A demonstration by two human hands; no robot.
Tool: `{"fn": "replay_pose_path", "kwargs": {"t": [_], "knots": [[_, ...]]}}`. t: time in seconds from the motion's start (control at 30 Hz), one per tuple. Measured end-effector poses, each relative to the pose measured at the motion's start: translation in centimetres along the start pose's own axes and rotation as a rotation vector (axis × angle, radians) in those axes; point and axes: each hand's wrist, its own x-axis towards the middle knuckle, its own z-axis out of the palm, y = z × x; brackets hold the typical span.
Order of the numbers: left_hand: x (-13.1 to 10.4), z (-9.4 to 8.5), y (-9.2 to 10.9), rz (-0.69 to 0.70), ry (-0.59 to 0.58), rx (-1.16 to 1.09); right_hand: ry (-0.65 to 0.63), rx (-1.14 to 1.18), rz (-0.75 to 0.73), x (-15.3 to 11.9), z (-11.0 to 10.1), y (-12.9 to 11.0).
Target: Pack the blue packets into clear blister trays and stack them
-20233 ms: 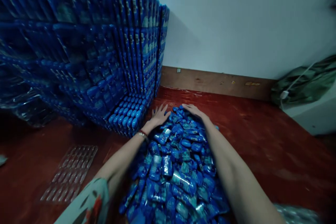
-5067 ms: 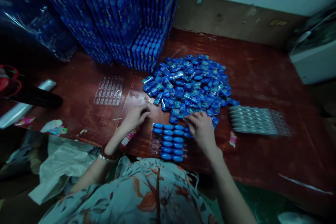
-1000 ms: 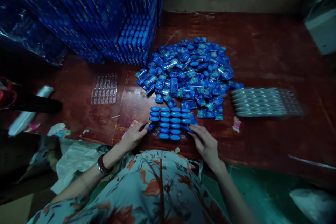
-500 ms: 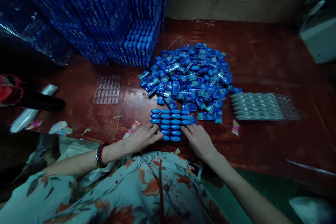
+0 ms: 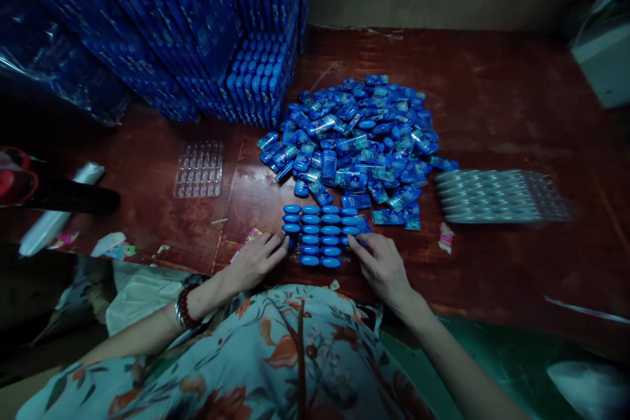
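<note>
In front of me a clear plastic tray holds small blue packs set on edge in columns, their rounded ends up. The two middle columns run down to the near side; the outer columns stop short. At the left column's near end, my left hand is closed, fingertips on a blue pack partly hidden by them. My right hand pinches a blue pack at the near end of the right column. Just beyond the tray lies a loose heap of the same packs, jumbled flat and on edge.
Tall stacks of filled blue trays stand at the back left. An unfilled clear tray lies left, and a stack of clear trays right. A dark bottle with a red lid and a plastic roll lie far left.
My left hand has drawn back from the near end of the middle columns to the left column's end. My right fingertips have shifted slightly up at the right column.
</note>
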Motion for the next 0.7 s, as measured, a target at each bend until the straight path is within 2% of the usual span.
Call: {"fn": "replay_pose_path", "kwargs": {"t": [0.1,0.23,0.3,0.4,0.5,0.57,0.6,0.67,0.7], "knots": [[1.4,-0.9,1.1,-0.004,-0.13,0.077,0.004,-0.015,-0.028,0.3,-0.3,-0.1],[3.2,-1.2,3.0,-0.191,-0.261,0.122,-0.01,-0.028,-0.019,0.2,-0.6,-0.4],[3.6,-0.7,3.5,-0.266,-0.259,0.119,-0.019,-0.024,-0.006,0.0,-0.4,-0.6],[3.8,0.3,3.6,-0.304,-0.221,0.092,-0.024,-0.026,0.029,0.2,0.2,-1.0],[3.4,-0.2,2.6,-0.328,-0.155,-0.007,-0.03,-0.006,0.067,1.0,0.1,-1.1],[2.4,-2.2,1.7,-0.343,-0.06,-0.134,0.025,0.073,0.152,1.1,-1.7,-0.9],[1.6,-3.7,1.1,-0.344,-0.007,-0.21,0.061,0.132,0.217,0.7,-3.3,-0.7],[-0.6,-7.5,0.2,-0.356,0.092,-0.336,0.132,0.241,0.355,-1.4,-7.6,-0.1],[-1.8,-9.4,-0.2,-0.359,0.119,-0.341,0.137,0.23,0.331,-3.1,-10.0,0.3]]}}
